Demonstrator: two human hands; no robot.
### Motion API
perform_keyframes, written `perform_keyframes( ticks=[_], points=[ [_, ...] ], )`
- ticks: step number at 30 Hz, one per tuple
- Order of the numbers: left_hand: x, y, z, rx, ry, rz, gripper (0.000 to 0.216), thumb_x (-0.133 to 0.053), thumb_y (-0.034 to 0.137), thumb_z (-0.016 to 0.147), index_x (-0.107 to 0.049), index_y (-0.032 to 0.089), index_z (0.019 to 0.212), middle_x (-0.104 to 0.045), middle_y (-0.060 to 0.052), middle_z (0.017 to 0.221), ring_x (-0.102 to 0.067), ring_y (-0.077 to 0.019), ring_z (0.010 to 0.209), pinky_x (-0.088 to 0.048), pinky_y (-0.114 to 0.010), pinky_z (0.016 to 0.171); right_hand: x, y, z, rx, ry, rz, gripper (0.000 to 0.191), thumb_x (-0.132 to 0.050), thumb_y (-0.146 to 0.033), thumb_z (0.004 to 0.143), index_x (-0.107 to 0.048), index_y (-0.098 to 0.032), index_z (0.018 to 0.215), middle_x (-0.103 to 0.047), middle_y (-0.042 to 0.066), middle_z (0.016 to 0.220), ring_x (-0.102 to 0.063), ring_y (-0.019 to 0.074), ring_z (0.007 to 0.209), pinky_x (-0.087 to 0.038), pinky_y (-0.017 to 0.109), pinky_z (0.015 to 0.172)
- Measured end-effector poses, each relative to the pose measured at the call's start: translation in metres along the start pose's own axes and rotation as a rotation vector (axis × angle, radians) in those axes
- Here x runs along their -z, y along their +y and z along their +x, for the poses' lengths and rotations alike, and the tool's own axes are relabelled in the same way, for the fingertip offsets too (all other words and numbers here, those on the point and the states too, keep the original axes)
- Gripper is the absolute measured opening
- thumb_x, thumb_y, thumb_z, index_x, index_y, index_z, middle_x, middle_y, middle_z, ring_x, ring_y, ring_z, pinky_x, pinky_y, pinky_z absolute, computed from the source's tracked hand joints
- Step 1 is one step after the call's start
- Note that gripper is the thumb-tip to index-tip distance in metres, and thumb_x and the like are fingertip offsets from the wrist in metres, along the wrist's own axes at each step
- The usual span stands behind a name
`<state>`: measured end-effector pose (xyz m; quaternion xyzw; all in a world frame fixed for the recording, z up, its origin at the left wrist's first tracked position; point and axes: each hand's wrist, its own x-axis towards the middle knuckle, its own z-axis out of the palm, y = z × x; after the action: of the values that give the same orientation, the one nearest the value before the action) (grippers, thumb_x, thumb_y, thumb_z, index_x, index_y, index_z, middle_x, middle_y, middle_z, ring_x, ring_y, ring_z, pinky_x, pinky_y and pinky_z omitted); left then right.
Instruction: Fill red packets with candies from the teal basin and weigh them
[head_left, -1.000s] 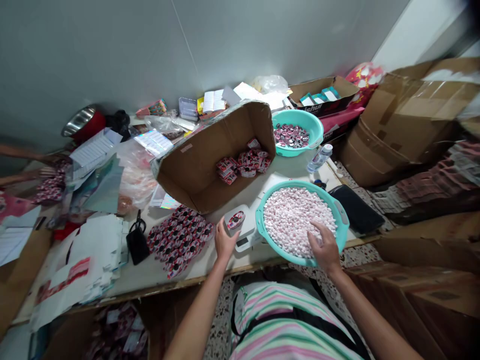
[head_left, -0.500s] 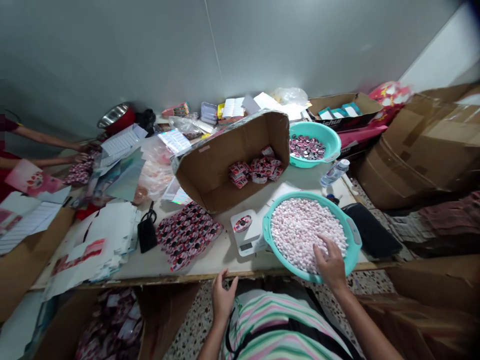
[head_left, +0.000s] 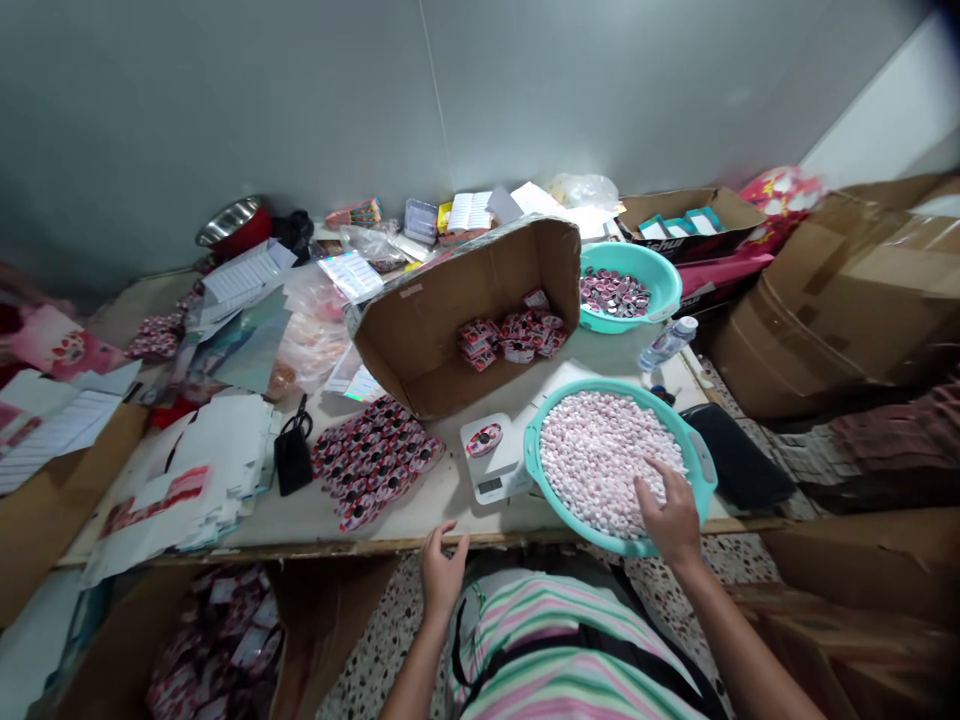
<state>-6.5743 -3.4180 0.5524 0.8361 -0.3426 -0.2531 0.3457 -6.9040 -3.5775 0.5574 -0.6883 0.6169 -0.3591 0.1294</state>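
My right hand hovers over or touches the near right part of a turquoise basin full of small pale pink and white pellets. Its thumb and forefinger are spread, and I see nothing held between them. At the table's front edge, my left hand is open with thumb and fingers apart. Between the hands and the carton stands a small white scale with one oval red-and-white packet lying on it. Left of the scale, rows of patterned red packets lie on the table.
A tilted cardboard carton holds several red packets. Behind it sits a second turquoise basin of small round pieces. A bottle, a dark pouch, a black corded object and stacked white sheets lie around.
My right hand has shifted slightly right over the pellets. At the far left, the other person's hands have withdrawn from the pile of packets. My left hand stays at the edge.
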Motion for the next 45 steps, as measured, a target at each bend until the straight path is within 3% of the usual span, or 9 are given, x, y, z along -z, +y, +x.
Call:
perform_keyframes(
  ticks=[6,10,13,18,22,25,27,33,45],
  points=[
    [-0.008,0.019,0.027,-0.175,0.012,0.105,0.036,-0.059,0.04,0.075,-0.06,0.018,0.104,-0.065,-0.011,0.106,-0.058,-0.0272,0.105,-0.045,-0.043,0.095,0.004,0.009,-0.006,0.007,-0.018,-0.023,0.037,-0.045,-0.037,0.086,-0.052,-0.019,0.117,-0.059,0.011,0.113,-0.051,0.0258,0.109,-0.04,0.045,0.096],
    [-0.027,0.051,0.07,-0.374,0.109,0.208,0.062,-0.064,0.037,0.074,-0.043,0.016,0.128,-0.051,-0.016,0.128,-0.045,-0.0294,0.122,-0.036,-0.046,0.105,0.003,0.011,-0.008,0.002,-0.023,-0.022,0.038,-0.045,-0.038,0.086,-0.052,-0.018,0.117,-0.059,0.011,0.112,-0.052,0.0261,0.108,-0.04,0.046,0.095],
    [-0.048,0.066,0.104,-0.434,0.09,0.269,0.077,-0.072,0.035,0.067,-0.037,0.014,0.132,-0.047,-0.017,0.131,-0.041,-0.0312,0.125,-0.034,-0.047,0.106,0.003,0.011,-0.007,0.006,-0.037,-0.015,0.038,-0.045,-0.038,0.086,-0.052,-0.018,0.118,-0.059,0.011,0.112,-0.052,0.0258,0.107,-0.04,0.046,0.095],
    [-0.07,0.066,0.134,-0.404,-0.07,0.303,0.038,-0.066,0.023,0.07,-0.056,0.016,0.106,-0.063,-0.01,0.104,-0.057,-0.0256,0.103,-0.046,-0.04,0.091,0.006,0.009,-0.006,0.01,-0.023,-0.017,0.038,-0.047,-0.037,0.086,-0.052,-0.018,0.118,-0.059,0.011,0.113,-0.052,0.0261,0.108,-0.04,0.046,0.096],
    [-0.053,0.081,0.126,-0.448,-0.025,0.213,0.029,-0.062,0.019,0.072,-0.058,0.017,0.101,-0.064,-0.007,0.096,-0.061,-0.0226,0.091,-0.05,-0.036,0.082,0.011,0.011,-0.008,-0.025,0.01,-0.01,0.036,-0.046,-0.035,0.087,-0.051,-0.018,0.119,-0.059,0.011,0.114,-0.052,0.0257,0.109,-0.041,0.047,0.096],
    [-0.033,0.116,0.111,-0.641,0.072,0.142,0.031,-0.061,0.024,0.077,-0.058,0.019,0.107,-0.06,-0.008,0.105,-0.058,-0.024,0.101,-0.047,-0.039,0.091,0.01,0.014,-0.01,-0.072,0.017,-0.002,0.034,-0.045,-0.033,0.088,-0.051,-0.018,0.118,-0.058,0.011,0.115,-0.051,0.0255,0.11,-0.041,0.047,0.096],
    [-0.028,0.143,0.1,-0.777,0.05,0.091,0.035,-0.059,0.025,0.08,-0.056,0.021,0.115,-0.057,-0.008,0.11,-0.056,-0.0233,0.105,-0.046,-0.039,0.094,0.007,0.015,-0.009,-0.108,0.025,0.001,0.033,-0.045,-0.032,0.088,-0.051,-0.019,0.118,-0.058,0.01,0.115,-0.051,0.0251,0.11,-0.041,0.047,0.096],
    [-0.059,0.192,0.087,-1.07,-0.111,0.148,0.037,-0.054,0.024,0.084,-0.057,0.024,0.121,-0.057,-0.008,0.103,-0.056,-0.0217,0.096,-0.05,-0.037,0.085,-0.002,0.005,0.001,-0.137,0.033,0.03,0.032,-0.045,-0.027,0.087,-0.05,-0.02,0.118,-0.058,0.009,0.116,-0.05,0.0235,0.112,-0.041,0.046,0.098],
    [-0.087,0.212,0.093,-1.214,-0.082,0.28,0.038,-0.054,0.012,0.081,-0.062,0.024,0.115,-0.06,-0.007,0.095,-0.055,-0.0224,0.091,-0.043,-0.046,0.093,-0.003,0.01,-0.008,-0.185,0.096,0.033,0.032,-0.046,-0.027,0.086,-0.053,-0.019,0.117,-0.06,0.009,0.114,-0.053,0.0227,0.109,-0.044,0.043,0.095]
  ],
)
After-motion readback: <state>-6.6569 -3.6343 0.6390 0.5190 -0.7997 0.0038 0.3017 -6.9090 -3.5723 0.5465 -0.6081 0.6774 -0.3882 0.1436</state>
